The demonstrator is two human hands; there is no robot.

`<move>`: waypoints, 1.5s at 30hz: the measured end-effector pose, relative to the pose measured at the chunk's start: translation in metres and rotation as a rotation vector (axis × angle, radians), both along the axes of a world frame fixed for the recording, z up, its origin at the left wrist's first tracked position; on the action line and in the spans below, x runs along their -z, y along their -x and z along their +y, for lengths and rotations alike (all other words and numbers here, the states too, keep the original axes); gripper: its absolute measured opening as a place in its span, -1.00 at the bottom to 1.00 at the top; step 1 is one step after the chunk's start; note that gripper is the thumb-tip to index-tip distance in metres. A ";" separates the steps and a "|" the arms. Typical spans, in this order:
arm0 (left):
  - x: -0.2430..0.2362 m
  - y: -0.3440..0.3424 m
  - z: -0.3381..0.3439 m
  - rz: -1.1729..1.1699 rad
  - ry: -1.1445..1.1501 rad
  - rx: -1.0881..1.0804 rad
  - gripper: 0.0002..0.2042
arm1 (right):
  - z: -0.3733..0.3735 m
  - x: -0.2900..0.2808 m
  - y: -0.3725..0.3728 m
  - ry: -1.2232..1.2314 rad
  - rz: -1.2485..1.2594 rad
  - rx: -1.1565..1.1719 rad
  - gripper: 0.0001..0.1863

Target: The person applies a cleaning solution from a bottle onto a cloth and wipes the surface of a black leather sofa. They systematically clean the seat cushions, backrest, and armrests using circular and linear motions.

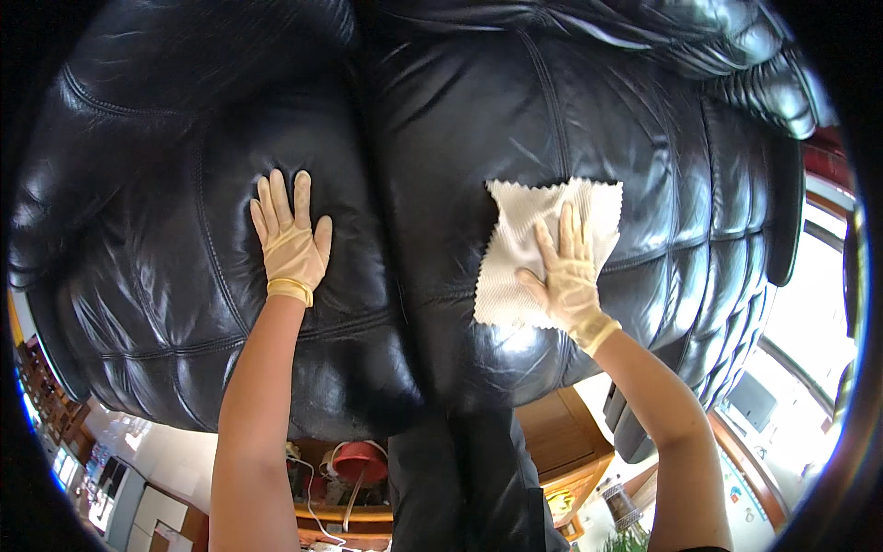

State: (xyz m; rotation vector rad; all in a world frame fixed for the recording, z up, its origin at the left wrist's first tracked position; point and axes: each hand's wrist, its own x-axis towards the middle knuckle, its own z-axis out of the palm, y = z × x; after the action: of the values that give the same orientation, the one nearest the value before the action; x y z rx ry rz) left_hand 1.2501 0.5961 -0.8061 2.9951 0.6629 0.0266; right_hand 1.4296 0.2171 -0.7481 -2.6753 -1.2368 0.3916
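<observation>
Both hands wear thin cream-coloured gloves and rest on the seats of a shiny black leather sofa (441,184). My left hand (290,230) lies flat on the left seat cushion, fingers stretched out, holding nothing. On the right cushion, a whitish ribbed cloth (510,235) with zigzag edges is spread out. My right hand (568,267) presses flat on that cloth, its fingers extended and the thumb out to the side. The seam between the two cushions runs between my hands.
The sofa's backrest rises at the far side, with a puffy armrest (791,92) at the far right. Behind my legs (464,478) stands a wooden cabinet (561,437) with a red bowl-shaped thing (361,462) and a white cord. Bright windows (809,285) are at right.
</observation>
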 end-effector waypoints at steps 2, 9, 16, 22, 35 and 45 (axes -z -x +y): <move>0.007 0.008 0.004 -0.034 0.015 0.010 -0.28 | 0.099 -0.006 -0.033 -0.015 -0.069 -0.050 -0.19; 0.010 0.012 0.003 0.015 0.076 -0.016 -0.24 | 0.167 0.009 0.012 0.052 -0.037 -0.425 -0.30; 0.015 0.022 0.010 0.017 0.137 -0.063 -0.22 | 0.250 -0.001 -0.093 -0.125 0.243 -0.595 -0.40; 0.030 0.010 0.001 -0.054 0.149 -0.044 -0.20 | 0.292 0.029 -0.102 -0.259 -0.119 -0.343 -0.45; 0.038 0.011 0.004 -0.010 0.062 -0.024 -0.21 | 0.288 0.008 -0.161 -0.074 0.077 -0.422 -0.52; 0.034 0.013 0.004 -0.035 0.103 -0.037 -0.23 | 0.030 0.021 0.003 -0.113 0.208 -0.377 -0.33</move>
State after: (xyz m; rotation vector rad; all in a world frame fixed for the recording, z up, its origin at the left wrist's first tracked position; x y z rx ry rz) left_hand 1.2371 0.5999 -0.8403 2.8773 0.6936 0.0458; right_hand 1.4271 0.2472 -0.7689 -2.2368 -1.6393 0.6112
